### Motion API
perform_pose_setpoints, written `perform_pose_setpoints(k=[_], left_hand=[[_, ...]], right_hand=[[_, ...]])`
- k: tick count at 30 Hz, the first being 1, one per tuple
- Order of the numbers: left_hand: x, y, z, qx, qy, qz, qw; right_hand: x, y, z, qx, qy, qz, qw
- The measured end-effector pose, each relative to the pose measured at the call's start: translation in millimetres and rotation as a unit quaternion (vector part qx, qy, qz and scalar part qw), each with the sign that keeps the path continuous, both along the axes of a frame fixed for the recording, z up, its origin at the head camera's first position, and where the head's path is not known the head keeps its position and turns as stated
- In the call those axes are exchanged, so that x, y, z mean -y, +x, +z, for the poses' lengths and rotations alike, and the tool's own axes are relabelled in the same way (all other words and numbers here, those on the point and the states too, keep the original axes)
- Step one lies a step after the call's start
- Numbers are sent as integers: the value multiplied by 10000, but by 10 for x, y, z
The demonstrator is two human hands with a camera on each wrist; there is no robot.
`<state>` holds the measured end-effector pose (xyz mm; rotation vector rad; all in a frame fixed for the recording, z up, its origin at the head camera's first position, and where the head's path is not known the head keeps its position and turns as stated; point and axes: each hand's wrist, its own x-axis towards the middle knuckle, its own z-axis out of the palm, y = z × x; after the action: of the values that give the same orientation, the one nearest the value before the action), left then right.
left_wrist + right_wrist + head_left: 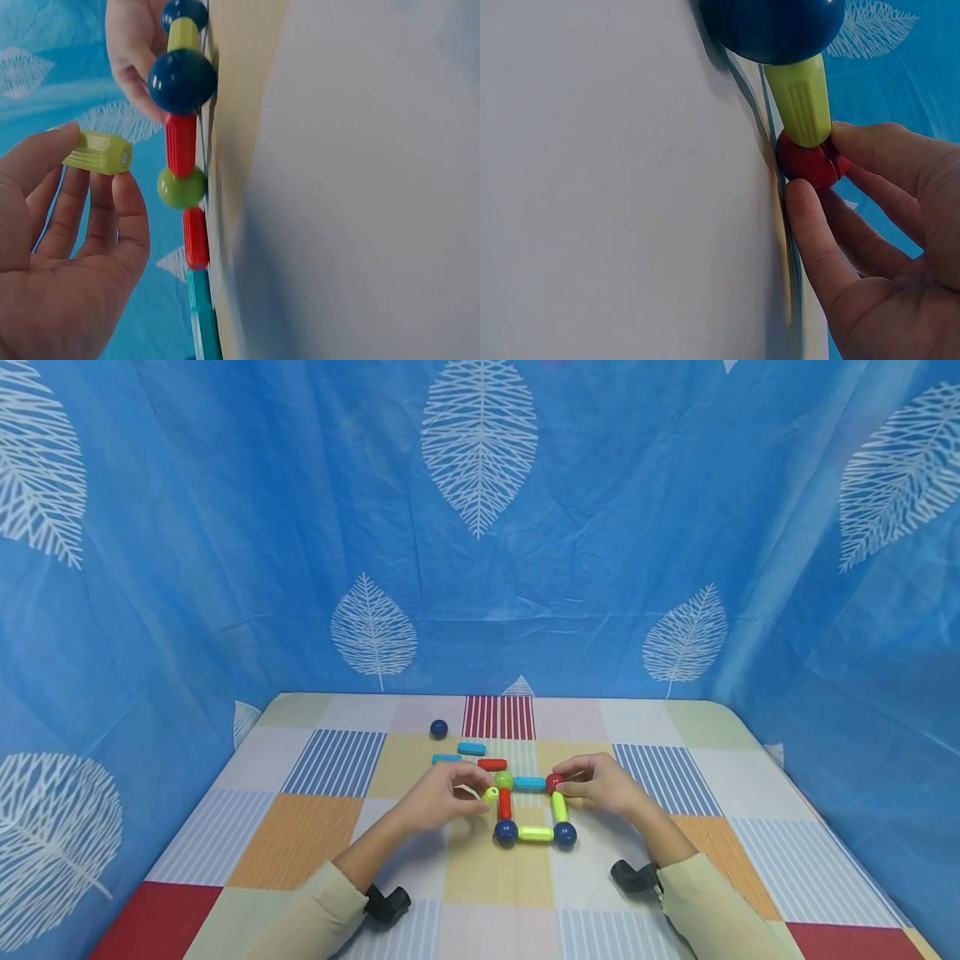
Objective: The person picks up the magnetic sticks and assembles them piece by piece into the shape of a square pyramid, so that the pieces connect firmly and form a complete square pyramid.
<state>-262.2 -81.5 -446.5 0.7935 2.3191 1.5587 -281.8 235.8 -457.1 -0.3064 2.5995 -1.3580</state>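
Yellow-green and ribbed, a short rod is pinched between the thumb and fingers of the left hand, just beside the left side of a four-sided frame; the left wrist view shows a gap between it and the frame's green ball. The right hand grips the red ball at the far right corner. The hands are apart, the frame between them. A light blue rod spans its far side, a red rod its left, and two navy balls mark its near corners.

Past the left hand lie two loose light blue rods, a loose red rod and a loose navy ball, the piece closest to the back edge of the table, where the blue curtain rises. The frame sits well in from the left and right edges, with broad cloth either side. Between the sleeves, cloth runs to the bottom of the head view; the near edge is out of sight.
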Motion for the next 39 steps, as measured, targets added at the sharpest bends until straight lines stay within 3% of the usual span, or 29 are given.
perform_pose_setpoints(k=[11,29,35,39], left_hand=[[-188,101,-2,258,226,-139,9993],[-269,117,-33,303,312,-287,9986],[-228,69,-19,325,0,-406,9986],[-193,-35,-16,-83,-413,-279,9987]], right_hand=[[-2,0,3,-26,38,10,10000],[2,1,9,-37,-12,24,10000],[19,39,18,-18,-125,-14,9999],[28,119,39,45,-247,-23,9997]])
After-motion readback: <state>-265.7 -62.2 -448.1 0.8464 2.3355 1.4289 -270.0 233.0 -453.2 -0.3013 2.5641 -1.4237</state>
